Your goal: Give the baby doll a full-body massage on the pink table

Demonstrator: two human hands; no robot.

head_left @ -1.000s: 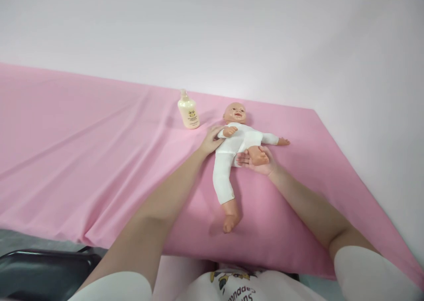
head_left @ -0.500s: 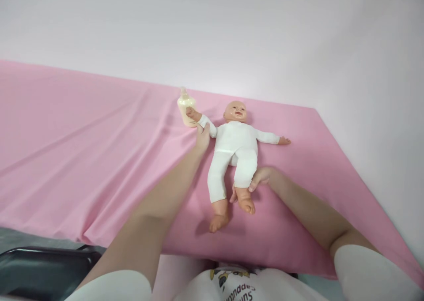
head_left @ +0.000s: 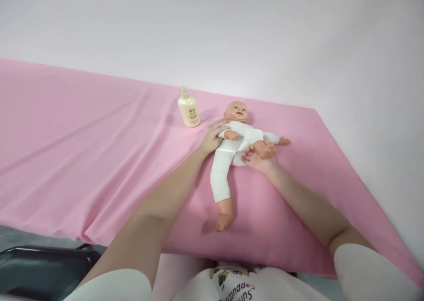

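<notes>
A baby doll (head_left: 236,144) in a white suit lies on its back on the pink cloth (head_left: 99,159), head toward the wall. My left hand (head_left: 213,138) holds the doll's near arm, folded across its chest. My right hand (head_left: 256,160) grips the doll's foot and has that leg bent up over the belly. The doll's other leg lies straight toward me, and its far arm is stretched out to the right.
A cream lotion bottle (head_left: 188,110) stands upright on the cloth just left of the doll's head. A white wall runs behind the table. A dark tray or seat (head_left: 46,268) shows at the lower left below the table's edge.
Half a second ago the doll's arm was stretched out toward the bottle and its leg was straight; now my left hand has folded the arm across the chest and my right hand has bent the leg up.
</notes>
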